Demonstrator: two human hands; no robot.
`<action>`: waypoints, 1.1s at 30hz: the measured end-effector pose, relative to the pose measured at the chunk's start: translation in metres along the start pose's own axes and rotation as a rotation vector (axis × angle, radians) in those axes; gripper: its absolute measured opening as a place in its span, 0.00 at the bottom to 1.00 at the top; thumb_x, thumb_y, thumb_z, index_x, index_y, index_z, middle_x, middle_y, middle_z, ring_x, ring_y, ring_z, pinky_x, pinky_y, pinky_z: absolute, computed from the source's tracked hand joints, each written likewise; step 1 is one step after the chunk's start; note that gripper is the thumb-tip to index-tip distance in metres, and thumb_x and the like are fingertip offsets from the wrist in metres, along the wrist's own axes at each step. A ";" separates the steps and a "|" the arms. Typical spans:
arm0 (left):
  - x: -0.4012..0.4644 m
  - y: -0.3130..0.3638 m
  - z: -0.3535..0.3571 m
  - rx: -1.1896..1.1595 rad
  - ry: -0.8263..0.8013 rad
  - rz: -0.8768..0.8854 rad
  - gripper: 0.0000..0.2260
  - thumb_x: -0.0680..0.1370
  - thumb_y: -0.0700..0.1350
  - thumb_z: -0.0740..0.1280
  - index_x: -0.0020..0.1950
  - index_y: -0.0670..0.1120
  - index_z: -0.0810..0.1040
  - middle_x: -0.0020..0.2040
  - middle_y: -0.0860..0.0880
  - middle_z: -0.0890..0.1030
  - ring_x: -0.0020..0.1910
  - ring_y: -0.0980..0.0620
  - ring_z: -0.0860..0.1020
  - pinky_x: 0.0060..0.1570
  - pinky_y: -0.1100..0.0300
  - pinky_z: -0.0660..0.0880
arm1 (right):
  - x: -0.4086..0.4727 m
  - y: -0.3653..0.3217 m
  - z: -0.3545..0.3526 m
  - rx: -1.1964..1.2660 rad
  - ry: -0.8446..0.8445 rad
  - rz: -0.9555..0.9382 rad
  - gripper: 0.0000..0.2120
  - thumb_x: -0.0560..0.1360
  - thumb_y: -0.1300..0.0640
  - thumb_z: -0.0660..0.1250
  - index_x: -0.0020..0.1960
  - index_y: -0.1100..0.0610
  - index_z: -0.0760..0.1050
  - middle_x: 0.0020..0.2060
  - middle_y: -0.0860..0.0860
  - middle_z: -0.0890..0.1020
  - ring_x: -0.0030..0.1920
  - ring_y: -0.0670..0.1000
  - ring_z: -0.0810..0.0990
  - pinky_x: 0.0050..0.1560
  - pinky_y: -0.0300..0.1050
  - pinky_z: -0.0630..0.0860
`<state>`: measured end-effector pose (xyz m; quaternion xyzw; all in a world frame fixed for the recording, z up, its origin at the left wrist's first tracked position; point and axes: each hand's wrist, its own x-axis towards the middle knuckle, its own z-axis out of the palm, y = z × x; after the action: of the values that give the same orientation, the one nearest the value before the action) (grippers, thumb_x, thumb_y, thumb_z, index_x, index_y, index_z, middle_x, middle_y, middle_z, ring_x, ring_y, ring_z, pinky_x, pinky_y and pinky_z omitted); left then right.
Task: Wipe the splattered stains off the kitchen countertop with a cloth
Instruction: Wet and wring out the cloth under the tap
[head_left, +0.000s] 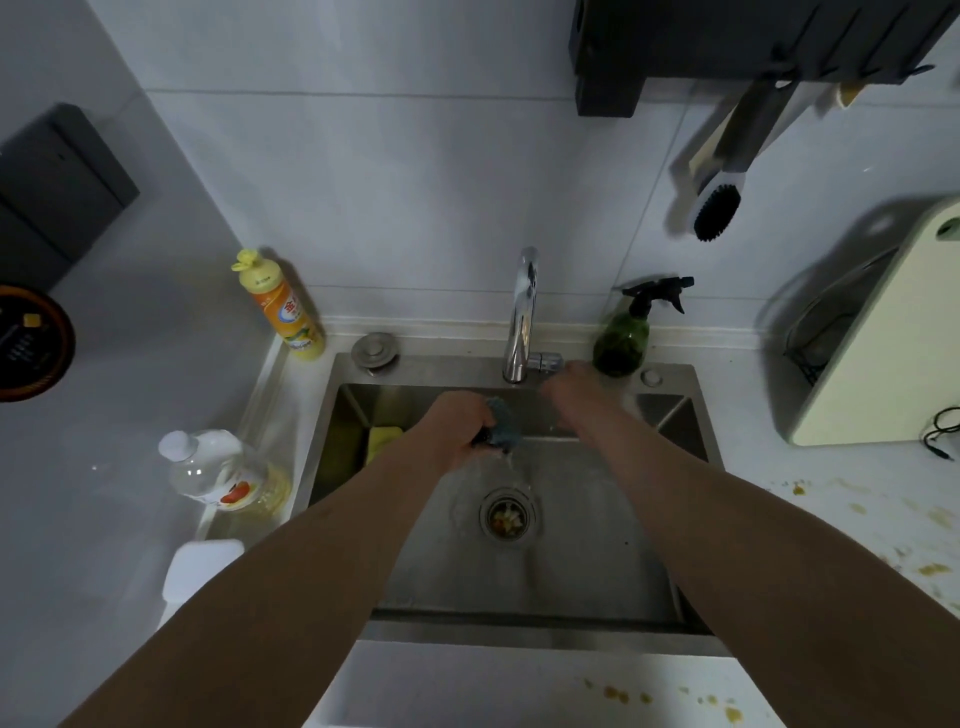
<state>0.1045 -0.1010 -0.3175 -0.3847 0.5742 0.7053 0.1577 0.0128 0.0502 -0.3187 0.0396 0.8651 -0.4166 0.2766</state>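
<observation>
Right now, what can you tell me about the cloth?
The cloth is blue-grey, soft and bunched into a wad. The left hand clutches it over the steel sink, below the tap. Its upper edge and right side stick out of the fist. Water seems to drip from it toward the drain. It is nowhere near the stains on the counter.
</observation>
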 end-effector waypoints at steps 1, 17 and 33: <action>0.001 0.001 0.003 0.028 0.031 0.011 0.18 0.77 0.30 0.64 0.68 0.35 0.74 0.62 0.35 0.79 0.57 0.37 0.82 0.49 0.43 0.84 | -0.007 0.000 0.006 0.081 -0.042 0.011 0.15 0.78 0.57 0.64 0.63 0.61 0.76 0.59 0.58 0.79 0.52 0.56 0.80 0.53 0.51 0.78; -0.031 0.000 0.027 0.233 -0.027 0.232 0.12 0.74 0.31 0.73 0.57 0.36 0.83 0.55 0.35 0.84 0.54 0.40 0.83 0.58 0.43 0.81 | -0.065 0.009 0.013 0.892 -0.409 0.255 0.20 0.76 0.46 0.66 0.60 0.57 0.83 0.59 0.59 0.83 0.58 0.61 0.83 0.57 0.59 0.80; -0.044 -0.002 0.027 0.461 -0.014 0.211 0.11 0.77 0.45 0.70 0.35 0.42 0.78 0.32 0.42 0.80 0.24 0.50 0.74 0.27 0.60 0.71 | -0.075 -0.004 0.023 0.849 -0.232 0.100 0.07 0.76 0.66 0.68 0.52 0.57 0.79 0.42 0.56 0.80 0.35 0.52 0.77 0.27 0.41 0.72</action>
<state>0.1255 -0.0657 -0.2857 -0.2718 0.7557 0.5710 0.1705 0.0848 0.0425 -0.2888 0.1445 0.5776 -0.7226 0.3511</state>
